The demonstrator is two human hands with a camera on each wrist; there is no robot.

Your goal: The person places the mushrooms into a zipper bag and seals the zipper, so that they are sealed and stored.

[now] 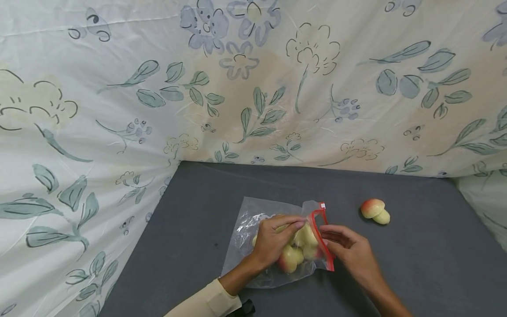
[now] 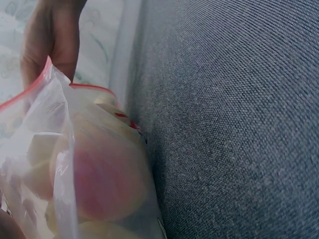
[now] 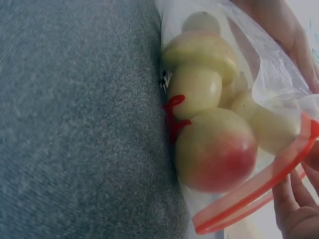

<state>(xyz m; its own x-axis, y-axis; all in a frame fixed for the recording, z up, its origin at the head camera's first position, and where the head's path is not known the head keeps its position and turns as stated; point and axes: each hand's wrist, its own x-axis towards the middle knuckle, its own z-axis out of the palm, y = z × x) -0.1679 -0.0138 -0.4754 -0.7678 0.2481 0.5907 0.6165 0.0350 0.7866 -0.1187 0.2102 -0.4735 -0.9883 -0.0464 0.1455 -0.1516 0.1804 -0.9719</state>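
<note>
Bag mouth: Your step looks to be parting or steadying the mouth of the clear bag (image 1: 242,251); its red zip strip (image 1: 330,262) shows two edges with a gap in the right wrist view, so you seem to have it unsealed.
Next move: By my judgement it calls for holding that gap wide enough for the loose mushroom (image 1: 373,210), with one of your hands freed to fetch it; a hard tug on the film could tip the load toward the mouth.
Left hand: Your left hand (image 1: 271,240) reaches over the bag from its near side, back upward, thumb and fingertips pinching the film just beside the strip.
Right hand: Your right hand (image 1: 354,253) comes in from the near right of the bag, fingers pointing at its mouth, thumb below them. You have fingertips at the strip, but I cannot tell whether they pinch it or only press.
Bagged mushrooms: Several bagged mushrooms (image 1: 291,259) lie inside the bag, toward its mouth, partly under your left hand; you cannot count them all.
Loose mushroom: It lies on the grey bench (image 1: 178,224), to the right of the bag and well apart from its mouth, cap nearer the bag than stem.
</note>
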